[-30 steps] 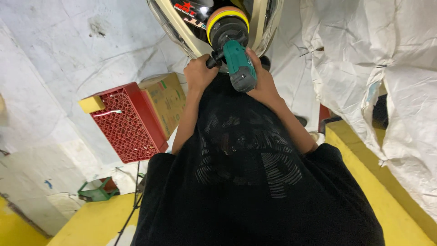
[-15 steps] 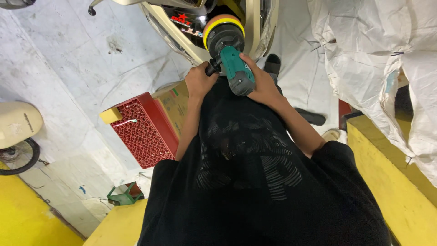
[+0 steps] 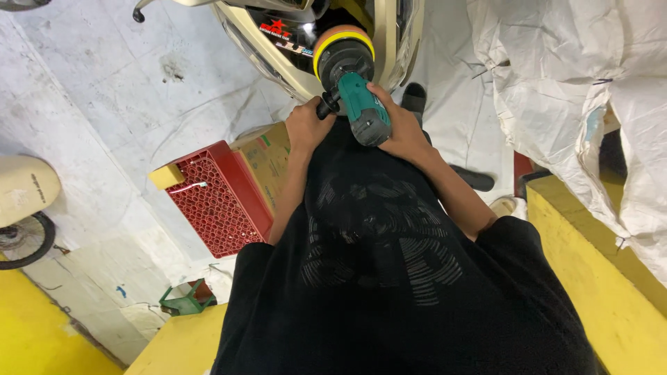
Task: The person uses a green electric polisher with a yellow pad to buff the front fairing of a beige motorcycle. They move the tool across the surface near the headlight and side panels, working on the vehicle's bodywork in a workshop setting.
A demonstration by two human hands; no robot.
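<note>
I hold a teal and black polisher [image 3: 361,107] in front of my chest. Its round yellow pad [image 3: 342,47] presses against a beige scooter body panel [image 3: 278,59] with a dark glossy part. My left hand [image 3: 308,127] is closed around the black side handle of the polisher. My right hand [image 3: 399,128] grips the teal body from the right side. My black shirt fills the lower middle of the view.
A red plastic crate [image 3: 219,198] and a cardboard box [image 3: 267,160] stand at my left. White sheeting [image 3: 590,104] hangs at the right above a yellow ledge [image 3: 597,278]. A wheel [image 3: 24,239] shows at far left, a small green stool [image 3: 184,298] below.
The view has shifted so the crate and box sit further right and lower, and the wheel at left has come into view. Both hands keep their grip on the polisher against the panel.
</note>
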